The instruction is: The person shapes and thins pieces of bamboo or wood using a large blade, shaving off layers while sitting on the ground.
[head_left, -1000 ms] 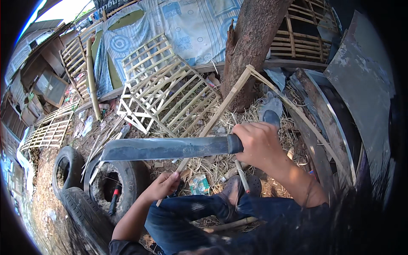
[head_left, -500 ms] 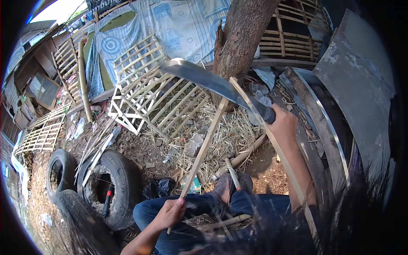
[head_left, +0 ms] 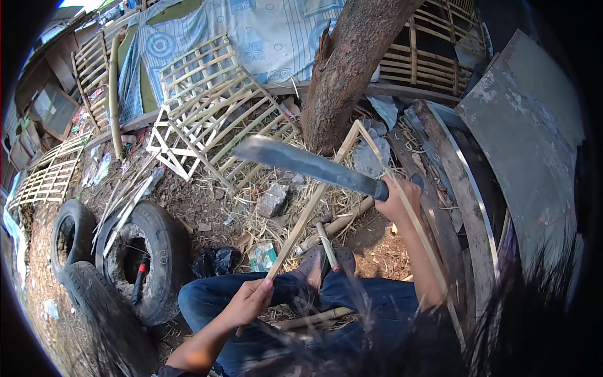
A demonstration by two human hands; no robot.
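My left hand (head_left: 251, 300) is closed around the lower end of a pale bamboo strip (head_left: 300, 227), above my left leg. The strip rises to a sharp peak, where it meets a second length (head_left: 427, 242) that slopes down across my right forearm. My right hand (head_left: 400, 200) grips the dark handle of a machete (head_left: 308, 166). Its broad blade points left and crosses in front of the left length, below the peak. Whether the two lengths are one bent strip or two pieces, I cannot tell.
At the left lie several old tires (head_left: 157, 251), one with a red-and-black handled tool (head_left: 142, 271) inside. Bamboo lattice frames (head_left: 220, 119) lean ahead, beside a tree trunk (head_left: 345, 75). Planks (head_left: 465, 188) and a grey board (head_left: 521, 125) stand at the right. A bamboo piece (head_left: 326, 246) lies by my feet.
The machete has come down, its blade now below the peak instead of at the strip's top. The two lengths now visibly meet at their upper ends. The whole view has shifted slightly.
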